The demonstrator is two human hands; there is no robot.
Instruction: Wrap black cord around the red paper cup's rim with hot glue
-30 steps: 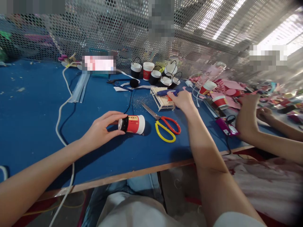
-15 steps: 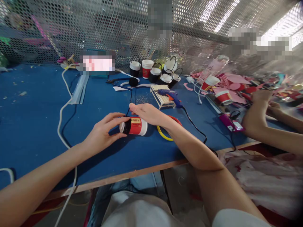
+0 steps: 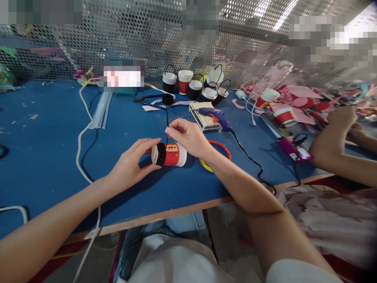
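Observation:
A red and white paper cup (image 3: 176, 154) lies on its side, black cord wound round its base end. My left hand (image 3: 134, 160) grips that end between thumb and fingers. Just above the cup, my right hand (image 3: 188, 137) pinches the black cord (image 3: 167, 118), which runs back to a small black ball of cord (image 3: 167, 99) on the table. Right of the cup, partly behind my right forearm, lies a red and yellow ring (image 3: 206, 165).
A blue glue gun (image 3: 219, 118) rests on a small slatted wooden stand (image 3: 205, 125). Several black-wrapped cups (image 3: 194, 91) stand at the back beside pliers (image 3: 149, 98). A white cable (image 3: 79, 145) crosses the left side. Right are pink scraps (image 3: 303, 92), a purple box (image 3: 294, 150) and another person's arms (image 3: 330, 149).
My right hand has lifted slightly from the cup and now pinches the cord above it. The cup has turned a little in my left hand, showing more of its black-wound band.

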